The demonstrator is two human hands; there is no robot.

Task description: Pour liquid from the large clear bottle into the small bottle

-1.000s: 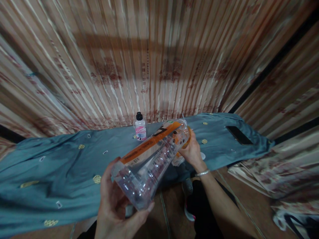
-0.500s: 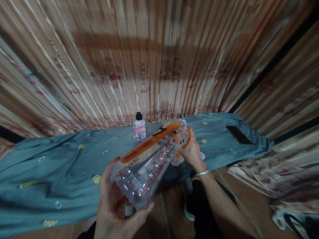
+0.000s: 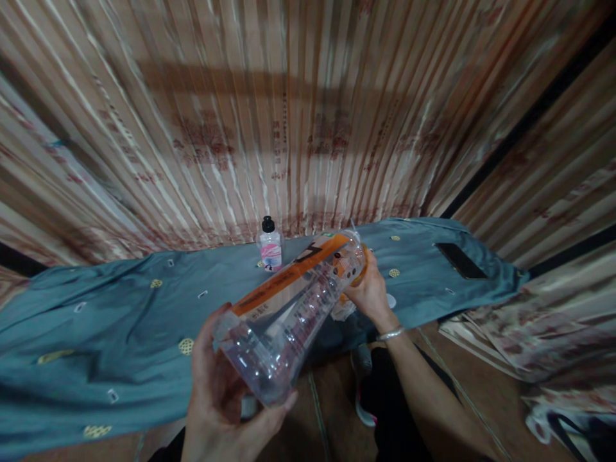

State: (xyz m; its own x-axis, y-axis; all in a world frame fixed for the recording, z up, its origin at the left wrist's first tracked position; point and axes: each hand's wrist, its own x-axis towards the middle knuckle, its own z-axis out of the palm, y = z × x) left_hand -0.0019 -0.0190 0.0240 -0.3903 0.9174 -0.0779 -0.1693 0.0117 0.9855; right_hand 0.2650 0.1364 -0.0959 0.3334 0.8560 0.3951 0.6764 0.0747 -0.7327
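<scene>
I hold a large clear plastic bottle (image 3: 293, 308) with an orange label, tipped on its side above a table's near edge. My left hand (image 3: 224, 401) cups its base, which points toward me. My right hand (image 3: 370, 292) grips the far end around the orange cap; a bracelet shows on that wrist. The bottle looks empty. A small white bottle (image 3: 270, 247) with a black cap and pink label stands upright on the table behind it.
The table is draped in a teal cloth (image 3: 110, 333) with small gold motifs. A dark phone (image 3: 461, 260) lies at its right end. Striped curtains (image 3: 289, 115) hang behind and at the right. My legs and a shoe (image 3: 363, 378) show below, on brown floor.
</scene>
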